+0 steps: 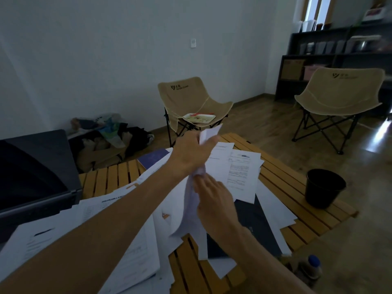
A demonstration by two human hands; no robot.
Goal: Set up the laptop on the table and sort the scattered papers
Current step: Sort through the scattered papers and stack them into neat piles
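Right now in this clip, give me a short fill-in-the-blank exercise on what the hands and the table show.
1. Both the left hand and the right hand grip a crumpled sheet of ____.
2. The open laptop sits at the table's ____ end.
3. The black bin stands at the far right edge of the slatted wooden ____.
4. A tray lies on the nearer folding ____.

Missing words: paper; left; table; chair

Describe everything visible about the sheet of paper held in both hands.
The held sheet is white, thin paper, crumpled and twisted lengthwise, raised above the wooden slat table and its scattered papers. The left hand grips its upper part, a corner poking out past the fingers; the right hand pinches its middle. The lower end hangs loose. No print is legible.
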